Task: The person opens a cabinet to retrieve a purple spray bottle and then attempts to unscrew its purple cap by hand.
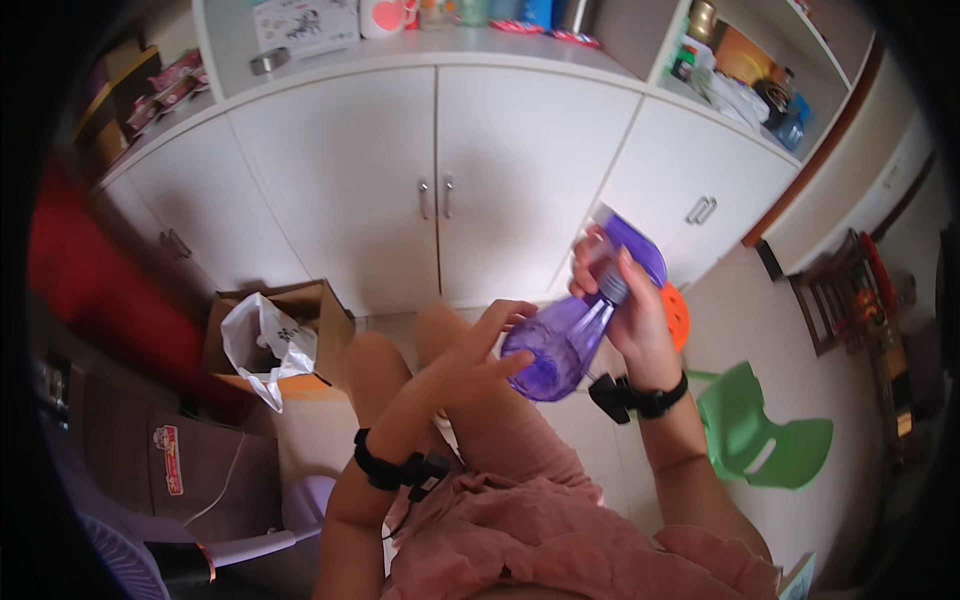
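A translucent purple spray bottle (551, 349) is tilted above my knees, its spray head up to the right and its base down to the left. My right hand (634, 300) is closed around the neck and trigger, just under the purple spray head. My left hand (491, 345) has its fingers and thumb spread around the bottle's rounded base, touching or nearly touching it. Some clear liquid seems to show inside the bottle. Both wrists wear black straps with small devices.
White cabinet doors (525, 165) stand ahead beneath a shelf with a mug (384, 16). An open cardboard box (337, 337) holding a white plastic bag (289, 345) is at the left. A green plastic chair (739, 427), an orange stool (675, 315) and a purple fan (127, 555) are nearby.
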`<state>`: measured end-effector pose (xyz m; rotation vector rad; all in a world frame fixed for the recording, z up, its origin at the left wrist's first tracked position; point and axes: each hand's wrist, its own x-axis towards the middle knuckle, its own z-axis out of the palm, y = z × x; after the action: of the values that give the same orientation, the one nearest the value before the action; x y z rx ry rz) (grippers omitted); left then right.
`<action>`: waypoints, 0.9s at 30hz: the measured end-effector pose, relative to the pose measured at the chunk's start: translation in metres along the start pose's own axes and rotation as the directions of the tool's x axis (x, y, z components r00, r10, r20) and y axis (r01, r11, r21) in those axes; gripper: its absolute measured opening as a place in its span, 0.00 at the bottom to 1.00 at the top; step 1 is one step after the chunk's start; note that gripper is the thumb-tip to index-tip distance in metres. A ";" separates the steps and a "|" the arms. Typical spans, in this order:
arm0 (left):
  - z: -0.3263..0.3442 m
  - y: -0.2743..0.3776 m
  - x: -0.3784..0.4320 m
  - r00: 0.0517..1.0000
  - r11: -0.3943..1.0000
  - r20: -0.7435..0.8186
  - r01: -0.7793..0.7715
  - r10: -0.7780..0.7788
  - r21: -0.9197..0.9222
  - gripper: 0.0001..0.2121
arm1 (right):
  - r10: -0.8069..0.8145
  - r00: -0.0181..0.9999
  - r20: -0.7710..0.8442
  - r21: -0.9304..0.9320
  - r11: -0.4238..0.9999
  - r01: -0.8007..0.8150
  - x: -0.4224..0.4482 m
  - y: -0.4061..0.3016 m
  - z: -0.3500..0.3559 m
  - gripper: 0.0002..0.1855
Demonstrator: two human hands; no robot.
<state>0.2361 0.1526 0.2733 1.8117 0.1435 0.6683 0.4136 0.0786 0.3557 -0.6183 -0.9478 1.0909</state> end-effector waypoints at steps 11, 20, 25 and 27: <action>-0.010 0.027 -0.026 0.997 0.993 0.012 0.079 -0.078 -0.090 0.34 | 0.160 0.959 0.235 -0.032 0.987 -0.157 0.023 0.031 0.026 0.26; -0.016 0.030 -0.052 0.925 0.982 -0.329 0.181 -0.190 -0.058 0.34 | 0.226 0.950 0.217 0.005 0.973 -0.232 0.046 0.072 0.042 0.28; -0.017 0.037 -0.052 0.893 0.974 -0.413 0.220 -0.178 0.056 0.34 | 0.183 0.941 0.285 0.090 0.972 -0.216 0.051 0.082 0.039 0.29; -0.017 0.039 -0.052 0.881 0.973 -0.439 0.225 -0.177 0.059 0.33 | 0.170 0.941 0.293 0.131 0.968 -0.215 0.049 0.083 0.042 0.29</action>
<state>0.1753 0.1319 0.2932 1.6947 0.6700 0.9186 0.3464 0.1536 0.3244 -0.4361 -1.0439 1.4445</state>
